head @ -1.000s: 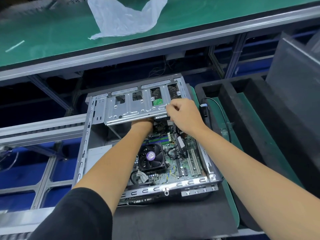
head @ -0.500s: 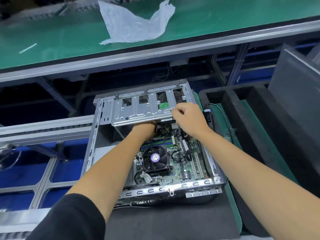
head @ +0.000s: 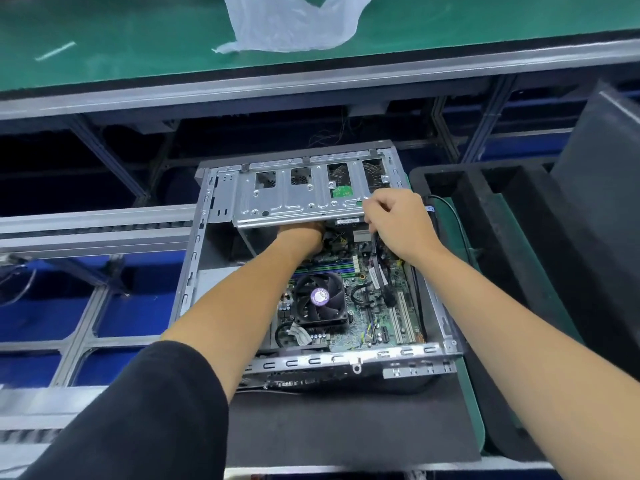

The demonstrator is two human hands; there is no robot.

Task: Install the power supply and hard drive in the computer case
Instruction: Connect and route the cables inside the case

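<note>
Your computer case (head: 194, 271) lies open on the dark mat (head: 346, 427) at the near edge of the workbench, its drive cage (head: 298, 199) spanning the far end above the motherboard (head: 363, 306). Your right hand (head: 398, 223) is curled on the cage's right near corner, fingers closed over its edge. Your left hand (head: 301, 233) reaches under the cage; only the wrist and the back of the hand show, so I cannot tell whether those fingers are spread or gripping anything.

If the cage drops or swings while that hand is beneath it, you could pinch fingers or crush the cables (head: 379, 271) running beside the CPU fan (head: 320, 296). A tugged connector could also bend.

The hard drive and power supply cannot be picked out; whatever sits under the cage is hidden. A plastic bag (head: 294, 26) lies on the green conveyor (head: 121, 39) beyond, cut off at the top.
</note>
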